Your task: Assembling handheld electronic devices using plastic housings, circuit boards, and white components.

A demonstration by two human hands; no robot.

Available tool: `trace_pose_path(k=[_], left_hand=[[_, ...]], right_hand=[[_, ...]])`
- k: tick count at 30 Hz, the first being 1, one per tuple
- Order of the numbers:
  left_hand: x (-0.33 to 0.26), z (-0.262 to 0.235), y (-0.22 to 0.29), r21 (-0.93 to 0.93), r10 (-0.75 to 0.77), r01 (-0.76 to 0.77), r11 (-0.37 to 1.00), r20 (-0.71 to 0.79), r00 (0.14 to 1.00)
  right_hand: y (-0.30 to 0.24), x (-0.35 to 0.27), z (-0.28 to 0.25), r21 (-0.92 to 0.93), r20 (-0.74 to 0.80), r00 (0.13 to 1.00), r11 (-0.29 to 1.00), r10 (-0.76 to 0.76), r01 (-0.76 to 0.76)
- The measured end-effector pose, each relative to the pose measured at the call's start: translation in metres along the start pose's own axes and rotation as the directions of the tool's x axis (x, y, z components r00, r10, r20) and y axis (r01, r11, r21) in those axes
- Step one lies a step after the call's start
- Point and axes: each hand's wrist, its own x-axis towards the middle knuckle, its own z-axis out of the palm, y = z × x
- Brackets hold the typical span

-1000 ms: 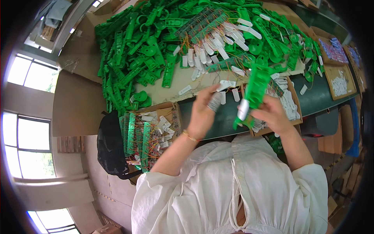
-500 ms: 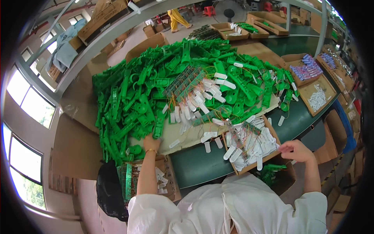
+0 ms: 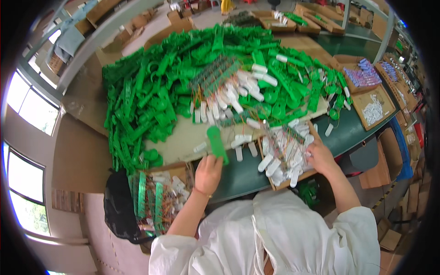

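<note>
Left hand (image 3: 209,174) has swung in over the dark green table (image 3: 243,178) since last frame, off that huge heap of green plastic parts (image 3: 160,104), right hand (image 3: 321,157) is at the cardboard box (image 3: 306,176) (can't tell its grip), and left grip's pinching one green casing (image 3: 215,143).

Left hand (image 3: 208,174) partly hides a green piece (image 3: 215,141); yellow clothing (image 3: 226,6) is cropped above.

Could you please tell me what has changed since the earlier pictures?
The left hand took a long green plastic part from the big green heap and moved right with it. The right hand let go of another green part and then moved left into the cardboard box of white plastic pieces. The heap and box stayed.
</note>
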Motion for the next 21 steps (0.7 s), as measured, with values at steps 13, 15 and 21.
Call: trace_pose_path(k=[13, 15, 21], left_hand=[[0.020, -0.019, -0.065, -0.105, -0.134, 0.157, 0.982, 0.194, 0.972], [0.019, -0.022, -0.062, -0.018, -0.046, 0.054, 0.998, 0.281, 0.959], [0.006, -0.017, -0.058, -0.070, 0.172, -0.158, 0.985, 0.361, 0.917]], right_hand=[[0.014, -0.004, 0.011, 0.407, -0.204, 0.961, 0.909, 0.188, -0.092], [0.008, -0.003, 0.008, 0.413, -0.138, 0.970, 0.902, 0.201, -0.128], [0.007, -0.009, 0.009, 0.400, -0.166, 0.971, 0.912, 0.174, -0.095]])
